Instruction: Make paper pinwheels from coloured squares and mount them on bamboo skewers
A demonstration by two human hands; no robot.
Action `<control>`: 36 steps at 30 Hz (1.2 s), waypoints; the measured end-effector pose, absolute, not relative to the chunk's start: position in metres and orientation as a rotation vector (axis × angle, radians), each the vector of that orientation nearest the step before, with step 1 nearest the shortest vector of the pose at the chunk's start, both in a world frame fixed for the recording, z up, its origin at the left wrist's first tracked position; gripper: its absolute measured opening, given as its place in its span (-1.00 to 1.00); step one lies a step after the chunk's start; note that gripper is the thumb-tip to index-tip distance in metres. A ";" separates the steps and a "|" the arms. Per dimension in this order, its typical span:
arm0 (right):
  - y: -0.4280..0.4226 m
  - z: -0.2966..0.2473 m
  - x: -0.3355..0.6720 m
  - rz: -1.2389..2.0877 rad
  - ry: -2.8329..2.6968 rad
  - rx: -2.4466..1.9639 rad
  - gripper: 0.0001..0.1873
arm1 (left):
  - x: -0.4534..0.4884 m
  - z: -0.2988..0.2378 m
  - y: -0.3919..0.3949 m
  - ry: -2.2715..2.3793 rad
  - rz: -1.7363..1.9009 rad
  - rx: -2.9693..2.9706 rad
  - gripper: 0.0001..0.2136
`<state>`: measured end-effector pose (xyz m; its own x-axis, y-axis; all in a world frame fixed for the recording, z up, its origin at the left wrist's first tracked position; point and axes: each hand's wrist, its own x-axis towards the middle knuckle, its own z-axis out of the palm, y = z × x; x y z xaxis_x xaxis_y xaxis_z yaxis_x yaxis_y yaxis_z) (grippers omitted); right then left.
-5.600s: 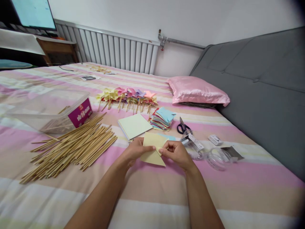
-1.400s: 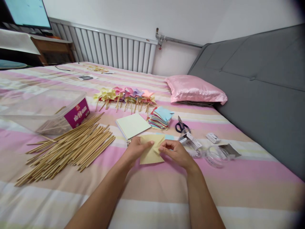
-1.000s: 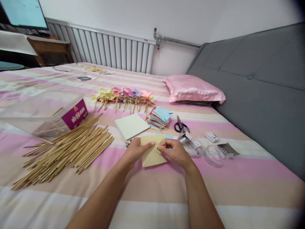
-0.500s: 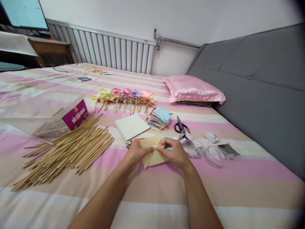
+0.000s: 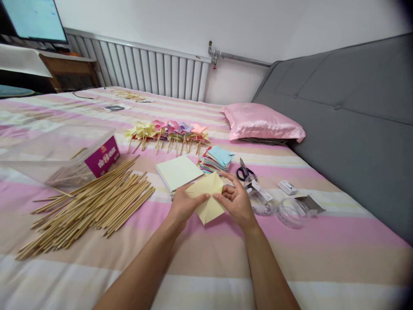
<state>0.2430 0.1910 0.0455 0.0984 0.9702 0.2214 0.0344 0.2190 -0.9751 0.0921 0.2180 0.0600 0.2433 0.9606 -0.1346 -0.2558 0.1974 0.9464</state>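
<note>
Between my two hands is a yellow square of paper with diagonal creases or cuts, held above the bed. My left hand grips its left side, thumb lying on top near the middle. My right hand pinches the right side, its thumb also near the centre and its index finger stretched out along the upper edge. Just beyond are a pad of pale square paper and a stack of coloured paper pieces. Scissors with dark handles lie to the right of the stack.
Thin wooden sticks lie piled at left beside a clear plastic box. Several paper pinwheels rest farther back. At right are a clear round container, a small white box and a pink pillow.
The yellow paper has turned in my hands, so one corner now points down toward me. My right hand's fingers have opened out somewhat, with the index finger extended upward.
</note>
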 end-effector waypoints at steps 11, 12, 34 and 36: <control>0.190 0.052 0.243 0.764 -1.238 -1.126 -0.55 | 0.087 0.056 0.224 0.985 1.103 0.841 -0.57; 0.189 0.054 0.243 0.689 -1.248 -1.132 -0.61 | 0.085 0.057 0.226 1.009 1.131 0.799 -0.58; 0.187 0.046 0.235 0.845 -1.532 -1.104 -0.90 | 0.079 0.063 0.228 0.950 1.106 0.699 -0.64; 0.187 0.047 0.234 0.882 -1.487 -1.108 -0.91 | 0.080 0.063 0.227 0.933 1.132 0.718 -0.63</control>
